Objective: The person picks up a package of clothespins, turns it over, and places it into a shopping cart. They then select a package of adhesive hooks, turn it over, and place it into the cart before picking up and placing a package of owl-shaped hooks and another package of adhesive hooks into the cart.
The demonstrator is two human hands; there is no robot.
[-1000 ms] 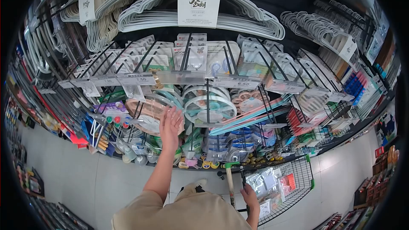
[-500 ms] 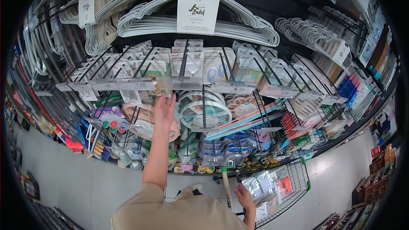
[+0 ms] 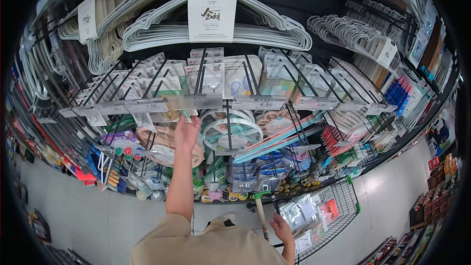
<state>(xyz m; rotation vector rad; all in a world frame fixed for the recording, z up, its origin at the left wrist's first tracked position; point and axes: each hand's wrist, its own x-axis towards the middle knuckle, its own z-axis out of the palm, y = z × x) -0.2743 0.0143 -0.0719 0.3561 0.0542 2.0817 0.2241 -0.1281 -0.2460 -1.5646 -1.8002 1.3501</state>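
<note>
My left hand (image 3: 186, 135) reaches up to the hanging display, palm facing me. Its fingertips are pinched at the lower edge of a small green and white hanging pack (image 3: 175, 109) with beige contents. A clear price strip crosses in front of this pack, and its kind cannot be made out. Just right of it hang packs of adhesive hooks (image 3: 212, 79). Low down, my right hand (image 3: 281, 228) is beside the shopping cart (image 3: 346, 211), near its handle. The right fingers are curled; what they hold, if anything, is hidden.
Bundles of white clothes hangers (image 3: 265, 32) hang above. Round plastic racks (image 3: 231, 132) and pink and blue hangers (image 3: 274, 140) jut out below the price strips. Clear packages (image 3: 299, 212) lie in the cart. Stocked shelves (image 3: 438, 201) stand across the tiled floor.
The view has shifted slightly, so the display sits a little further left. My left fingers have closed in on the pack's lower edge. My right hand has stayed beside the cart handle.
</note>
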